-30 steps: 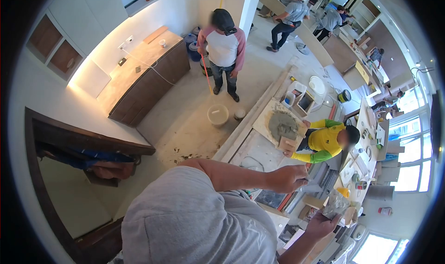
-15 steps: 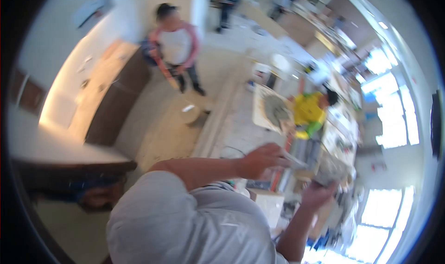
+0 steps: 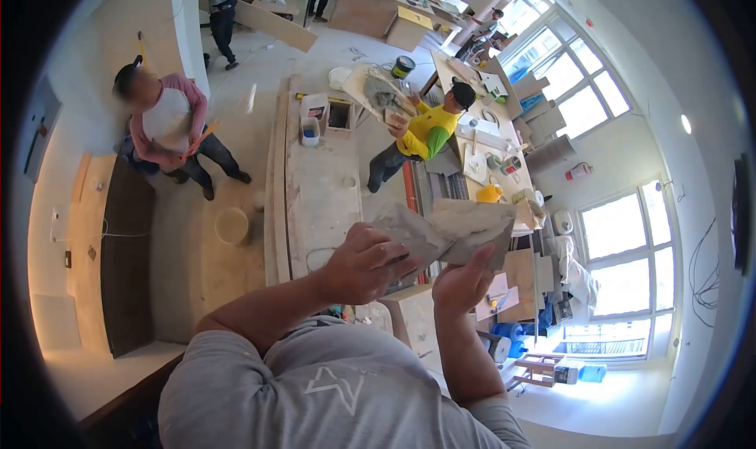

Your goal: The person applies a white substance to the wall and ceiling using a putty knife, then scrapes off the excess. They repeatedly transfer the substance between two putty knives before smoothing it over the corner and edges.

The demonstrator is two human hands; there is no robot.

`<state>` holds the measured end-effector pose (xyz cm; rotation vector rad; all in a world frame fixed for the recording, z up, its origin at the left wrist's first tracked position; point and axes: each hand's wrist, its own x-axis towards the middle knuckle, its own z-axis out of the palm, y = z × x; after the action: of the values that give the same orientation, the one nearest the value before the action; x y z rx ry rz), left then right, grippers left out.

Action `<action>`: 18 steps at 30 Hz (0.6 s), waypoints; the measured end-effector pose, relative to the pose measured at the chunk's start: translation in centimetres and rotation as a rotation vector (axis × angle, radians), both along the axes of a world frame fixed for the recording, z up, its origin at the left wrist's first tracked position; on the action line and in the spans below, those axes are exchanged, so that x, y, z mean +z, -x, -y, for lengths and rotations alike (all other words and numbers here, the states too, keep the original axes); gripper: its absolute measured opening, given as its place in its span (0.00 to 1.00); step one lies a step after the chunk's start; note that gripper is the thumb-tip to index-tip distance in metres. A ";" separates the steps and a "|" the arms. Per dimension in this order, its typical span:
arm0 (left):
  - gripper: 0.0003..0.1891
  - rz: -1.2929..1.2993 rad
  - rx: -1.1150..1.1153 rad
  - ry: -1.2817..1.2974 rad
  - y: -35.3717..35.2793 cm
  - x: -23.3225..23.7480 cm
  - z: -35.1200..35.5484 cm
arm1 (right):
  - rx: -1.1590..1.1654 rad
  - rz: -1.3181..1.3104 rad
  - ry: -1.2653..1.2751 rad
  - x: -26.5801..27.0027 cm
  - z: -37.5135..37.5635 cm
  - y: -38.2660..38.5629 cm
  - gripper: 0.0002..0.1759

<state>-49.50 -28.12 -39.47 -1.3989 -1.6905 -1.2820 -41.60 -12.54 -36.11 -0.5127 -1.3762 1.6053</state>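
Note:
My left hand is closed on a broad putty knife, whose grey, smeared blade points right. My right hand grips a flat putty plate from below, its thumb lying over the near side. Pale and grey compound coats this plate, thickest along its far edge. The two tools meet or overlap in front of my chest; whether they touch is hard to tell. My fingers hide whatever handles they have.
A co-worker in a yellow shirt stands ahead by a mortar-smeared board. To the left another person holds an orange tool. A bucket stands on the floor. Long tables and windows line the right side.
The view has swung to the right and sharpened. My two hands have come closer together, and the knife's blade now lies against or over the plate's left side.

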 end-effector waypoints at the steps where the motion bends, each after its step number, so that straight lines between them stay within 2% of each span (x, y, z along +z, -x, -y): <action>1: 0.22 -0.002 -0.012 0.001 0.1 0.0 -0.1 | 0.026 0.037 -0.084 0.0 0.1 -0.1 0.29; 5: 0.23 -0.024 -0.064 -0.005 1.0 -0.3 -0.7 | 0.139 0.315 -0.354 0.9 0.4 -1.4 0.25; 8: 0.24 -0.054 -0.091 -0.013 2.3 0.2 -1.5 | 0.283 0.313 -0.478 3.1 1.3 -1.0 0.22; 14: 0.23 -0.104 -0.130 -0.089 4.6 3.1 -2.1 | 0.379 0.575 -0.657 3.5 0.8 -2.2 0.24; 15: 0.22 -0.108 -0.133 -0.110 5.0 3.6 -2.2 | 0.412 0.651 -0.617 3.3 0.4 -2.6 0.24; 17: 0.20 0.049 -0.165 -0.192 5.2 4.1 -2.4 | 0.494 0.796 -0.540 2.0 -1.0 -3.5 0.23; 18: 0.18 0.129 -0.180 -0.231 5.2 4.3 -2.5 | 0.520 0.650 -0.269 0.8 -1.9 -3.5 0.24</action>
<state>-54.72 -25.63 -35.16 -1.3783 -1.4664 -1.6436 -38.05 -10.65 -35.36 -0.5689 -2.3286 1.6789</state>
